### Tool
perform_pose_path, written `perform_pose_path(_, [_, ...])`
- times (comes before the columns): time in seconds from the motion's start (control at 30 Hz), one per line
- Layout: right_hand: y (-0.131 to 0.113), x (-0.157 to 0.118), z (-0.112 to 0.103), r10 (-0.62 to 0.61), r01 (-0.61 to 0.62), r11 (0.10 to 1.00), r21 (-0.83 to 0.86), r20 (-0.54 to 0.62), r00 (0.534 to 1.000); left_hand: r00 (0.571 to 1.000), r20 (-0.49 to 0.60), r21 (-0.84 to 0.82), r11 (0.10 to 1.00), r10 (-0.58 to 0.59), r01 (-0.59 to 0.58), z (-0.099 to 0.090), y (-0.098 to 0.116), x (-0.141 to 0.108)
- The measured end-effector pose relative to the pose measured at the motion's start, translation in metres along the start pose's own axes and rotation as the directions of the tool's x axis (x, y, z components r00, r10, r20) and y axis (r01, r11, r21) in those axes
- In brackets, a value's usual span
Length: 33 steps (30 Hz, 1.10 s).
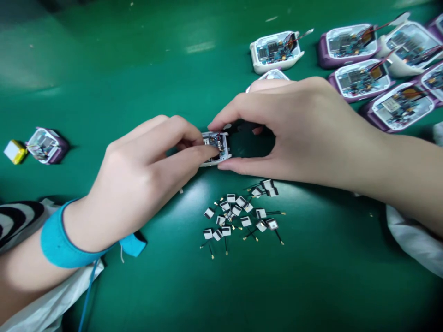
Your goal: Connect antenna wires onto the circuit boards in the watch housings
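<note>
Casing point(215, 148): small, white, open-faced, green-and-brown circuit board exposed; held between both hands at the centre of the view.

Left hand point(145, 180): closed on the casing's left end, fingers curled, thumb reaching over the board and hiding part of it.

Right hand point(287, 129): pinching the casing's right end, forefinger at the upper edge, thumb at the lower edge, the hand arched over a gap of green mat.

Wrist strap point(57, 240): teal, around the left wrist, with a blue cord point(88, 295) running down from it.

Small square modules point(238, 216): a loose heap of white-and-black pieces with thin black leads and gold tips, just below the grip.

Purple-and-white casings point(349, 46): a group of open units with exposed boards and fine leads, beyond the right hand and toward the far edge; one white casing point(277, 51) lies nearest the grip, and another is partly hidden behind the right hand.

Purple casing point(46, 146): open, well left of the grip, just beside a yellow block point(15, 152), possibly a battery.

Striped sleeve point(17, 221): black and white, at the lower left.

White cloth point(415, 244): below the right forearm.

Green work mat point(104, 69): under everything listed.
</note>
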State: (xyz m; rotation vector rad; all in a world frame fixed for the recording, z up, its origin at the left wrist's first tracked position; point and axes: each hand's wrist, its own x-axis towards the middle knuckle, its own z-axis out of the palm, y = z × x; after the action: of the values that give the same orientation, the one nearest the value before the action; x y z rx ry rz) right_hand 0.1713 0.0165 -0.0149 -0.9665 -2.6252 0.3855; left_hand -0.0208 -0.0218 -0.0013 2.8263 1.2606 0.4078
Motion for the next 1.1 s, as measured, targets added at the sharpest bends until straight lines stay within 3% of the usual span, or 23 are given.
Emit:
perform_pose_path(0.53, [0.0006,-0.0001,-0.0012,-0.001,0.002,1.000,-0.027,0.007,1.000,0.998,-0.017,0.017,0.998,0.062,-0.062,-0.0014,-0.0013,-0.0047])
perform_pose_path(0.77, [-0.0002,0.0005,-0.0015,0.065,-0.066,0.998,0.016,0.037,0.997,0.997,-0.013,0.008,0.997,0.079,-0.079,-0.0010,-0.0018,-0.0051])
perform_pose_path(1.1, [0.0017,0.0005,0.0008,-0.021,0.021,1.000,-0.021,-0.006,1.000,0.998,-0.010,0.029,0.998,0.058,-0.057,-0.0006,-0.0001,-0.0042])
